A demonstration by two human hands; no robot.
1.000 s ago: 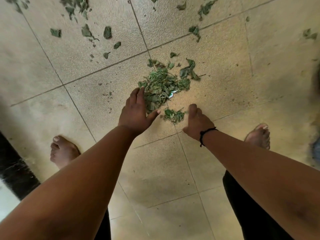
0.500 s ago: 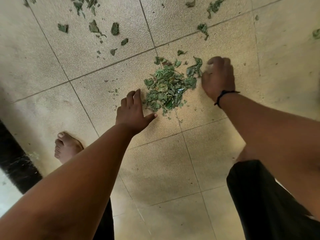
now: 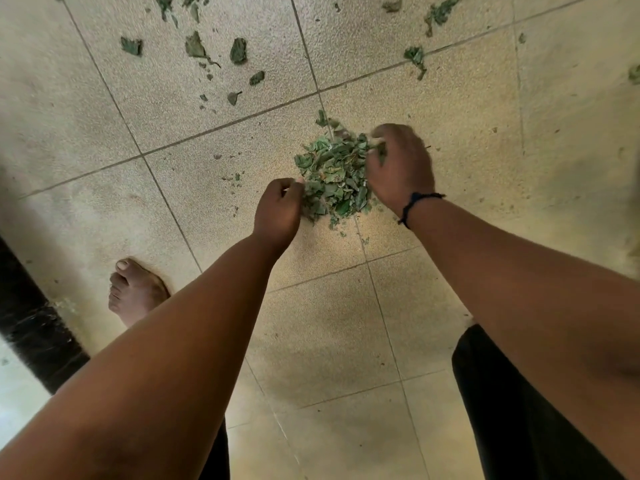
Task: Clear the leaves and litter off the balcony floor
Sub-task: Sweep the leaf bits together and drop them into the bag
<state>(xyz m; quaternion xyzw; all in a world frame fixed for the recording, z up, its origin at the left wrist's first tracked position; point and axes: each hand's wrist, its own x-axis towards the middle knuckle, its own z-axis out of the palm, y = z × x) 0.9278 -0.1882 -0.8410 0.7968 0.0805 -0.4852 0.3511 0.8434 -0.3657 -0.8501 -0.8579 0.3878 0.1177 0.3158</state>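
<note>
A heap of green leaf scraps (image 3: pixel 332 174) lies on the beige tiled balcony floor (image 3: pixel 467 116). My left hand (image 3: pixel 278 209) is at the heap's left edge, its fingers curled in against the leaves. My right hand (image 3: pixel 401 168), with a dark cord at the wrist, covers the heap's right side, and its fingertips curl into the leaves at the top. The heap is squeezed between the two hands. Loose leaves (image 3: pixel 239 50) lie scattered farther out on the tiles, more of them at the far right (image 3: pixel 415 58).
My bare left foot (image 3: pixel 135 289) stands on the tiles at the left, next to a black strip (image 3: pixel 31 317) along the floor's edge. My dark trouser leg (image 3: pixel 519 410) fills the lower right.
My right hand swept from the near side of the heap round its right side onto it. My left hand's flat fingers curled in. The heap is tighter.
</note>
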